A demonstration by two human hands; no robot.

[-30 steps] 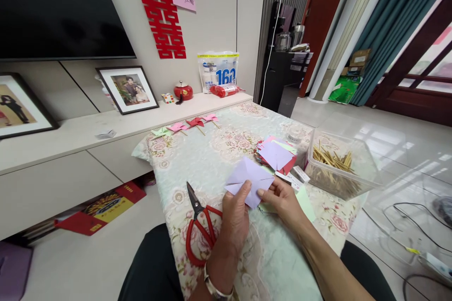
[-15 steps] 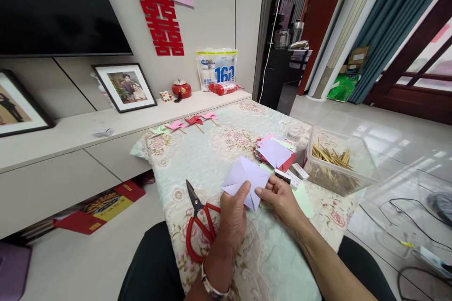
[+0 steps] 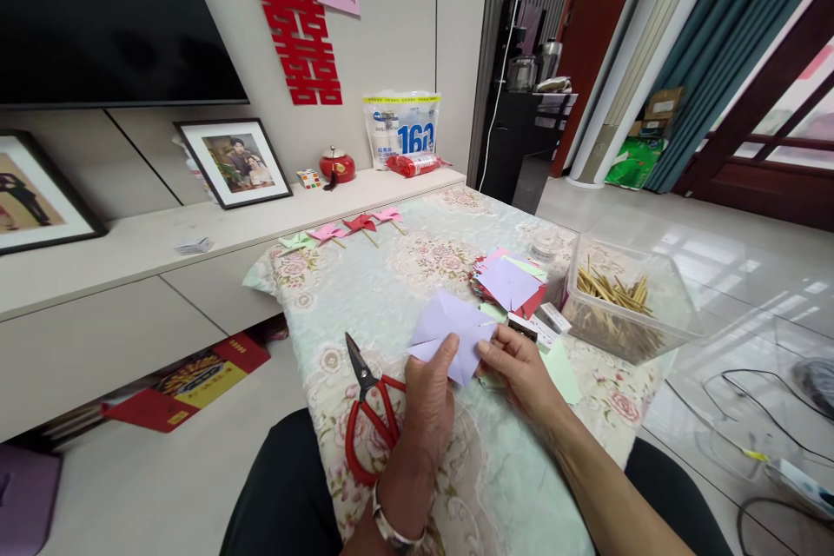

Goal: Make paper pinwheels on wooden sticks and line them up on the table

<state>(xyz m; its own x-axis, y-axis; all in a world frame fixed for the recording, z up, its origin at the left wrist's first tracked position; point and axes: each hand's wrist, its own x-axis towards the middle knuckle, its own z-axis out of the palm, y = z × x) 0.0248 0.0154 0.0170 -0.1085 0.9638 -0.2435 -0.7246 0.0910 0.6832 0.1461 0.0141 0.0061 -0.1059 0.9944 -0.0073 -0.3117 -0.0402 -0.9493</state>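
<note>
A square of lavender paper [image 3: 449, 323] with slits cut in from its corners is held above the table between my two hands. My left hand [image 3: 430, 400] pinches its lower left part, thumb lying on top. At the right corner my right hand [image 3: 514, 360] grips the paper between thumb and fingers. Red-handled scissors [image 3: 368, 404] lie beside my left hand, partly under the forearm. Past my right hand rests a stack of coloured paper squares [image 3: 509, 281], lavender on top. A light green paper piece [image 3: 560, 372] lies partly behind my right hand.
A clear plastic box [image 3: 629, 339] of thin wooden sticks stands on the right of the flowered tablecloth [image 3: 430, 256]. Small white boxes [image 3: 553, 318] and a clear round container [image 3: 545, 243] sit near it. Several paper pinwheels [image 3: 360, 226] line the far left edge.
The lavender paper has shifted very slightly in my hands, and my right thumb sits a little further right. Otherwise the scene stays the same apart from a small camera shift.
</note>
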